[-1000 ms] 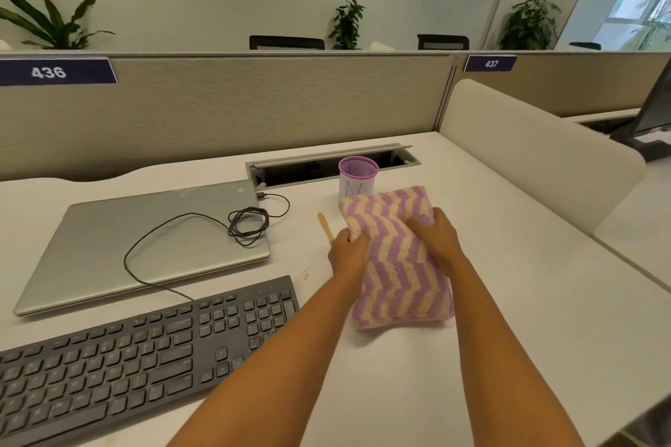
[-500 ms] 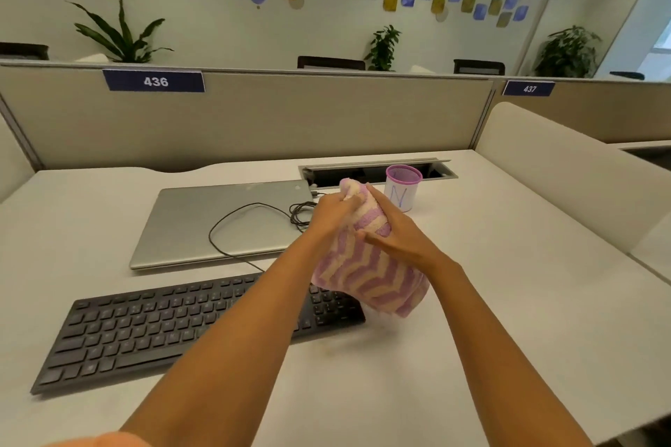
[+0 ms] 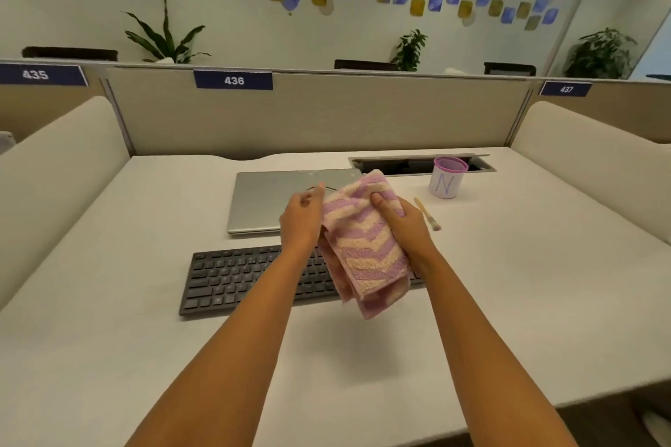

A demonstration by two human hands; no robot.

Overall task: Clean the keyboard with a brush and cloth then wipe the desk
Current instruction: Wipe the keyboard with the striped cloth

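A folded cloth point(image 3: 365, 250) with purple and cream zigzag stripes hangs in the air over the right end of the black keyboard point(image 3: 236, 276). My right hand point(image 3: 401, 225) grips its right side, thumb pressed on the front. My left hand point(image 3: 303, 219) holds its left edge, fingers curled and thumb up near the top corner. The keyboard lies across the middle of the white desk point(image 3: 508, 301); its right end is hidden behind the cloth. A small wooden-handled brush point(image 3: 426, 214) lies on the desk just right of my right hand.
A shut silver laptop point(image 3: 268, 200) lies behind the keyboard, with a thin cable partly hidden by my hands. A purple-rimmed cup point(image 3: 448, 178) marked N stands beside the open cable slot point(image 3: 417, 165). Padded dividers point(image 3: 595, 163) flank the desk; a partition panel closes the back.
The cloth was lifted off the desk near the cup and carried left, over the keyboard's right end. Both hands stayed on it. The brush, hidden before, now shows.
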